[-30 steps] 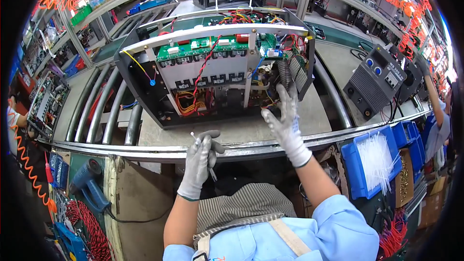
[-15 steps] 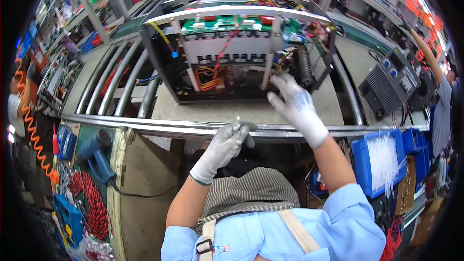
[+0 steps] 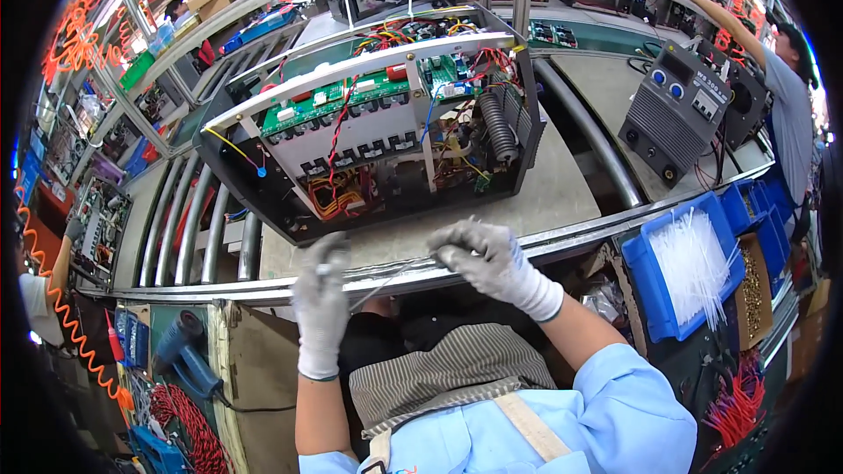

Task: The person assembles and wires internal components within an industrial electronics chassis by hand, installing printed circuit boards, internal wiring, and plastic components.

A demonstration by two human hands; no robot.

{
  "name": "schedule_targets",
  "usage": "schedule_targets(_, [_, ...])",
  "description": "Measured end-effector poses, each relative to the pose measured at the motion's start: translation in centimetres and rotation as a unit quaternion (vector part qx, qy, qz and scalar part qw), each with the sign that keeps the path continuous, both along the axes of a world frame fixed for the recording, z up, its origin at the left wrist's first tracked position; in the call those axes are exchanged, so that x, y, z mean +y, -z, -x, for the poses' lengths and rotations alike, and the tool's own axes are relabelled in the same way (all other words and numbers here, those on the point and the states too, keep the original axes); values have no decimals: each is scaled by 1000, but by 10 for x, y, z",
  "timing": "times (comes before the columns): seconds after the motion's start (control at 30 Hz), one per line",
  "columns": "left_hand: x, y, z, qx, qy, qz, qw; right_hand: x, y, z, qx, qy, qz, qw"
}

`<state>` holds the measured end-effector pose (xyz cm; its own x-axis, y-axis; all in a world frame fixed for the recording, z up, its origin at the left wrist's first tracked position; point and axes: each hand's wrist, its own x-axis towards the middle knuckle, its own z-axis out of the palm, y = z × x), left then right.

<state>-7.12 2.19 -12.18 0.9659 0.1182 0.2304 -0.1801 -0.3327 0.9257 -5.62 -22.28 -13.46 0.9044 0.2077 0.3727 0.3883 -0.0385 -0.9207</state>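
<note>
My right hand (image 3: 496, 269), in a pale work glove, is closed in front of the open machine chassis (image 3: 378, 145). From its fingertips a thin pale strip (image 3: 386, 283), perhaps a cable tie, slants down toward my left hand (image 3: 321, 307). That gloved hand is raised by the bench edge, and motion smears its fingers; what it holds is unclear. The dark chassis sits at an angle with its side facing me. Green circuit boards (image 3: 342, 96), a twisted red wire (image 3: 337, 136), a ribbed coil (image 3: 499, 130) and a loose blue wire (image 3: 431, 114) show inside.
Metal rollers (image 3: 186, 219) flank the grey board under the chassis. To the right stand a finished-looking unit (image 3: 674, 114) and a blue bin (image 3: 634, 268) of white cable ties (image 3: 689, 272). A heat gun (image 3: 187, 355) lies at left. Another person's arm (image 3: 724, 22) reaches in at far right.
My right hand has drawn back from the chassis toward me. My left hand has moved left, away from the middle. The chassis appears shifted left and turned, as the whole view has also turned.
</note>
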Motion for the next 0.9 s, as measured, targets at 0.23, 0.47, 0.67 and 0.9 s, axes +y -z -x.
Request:
schedule_targets(0.23, [-17,5,-15,25,189,-82,978,-11,-5,1,-186,29,93,978])
schedule_targets(0.47, [-7,-51,-90,86,142,-69,984,9,-150,-100,-489,125,251,826])
schedule_targets(0.67, [34,-90,-113,-133,46,-7,990,32,-174,-174,-369,3,463,806])
schedule_targets(0.9, [48,-96,-134,-124,-28,-186,974,65,-185,-172,-229,2,537,812])
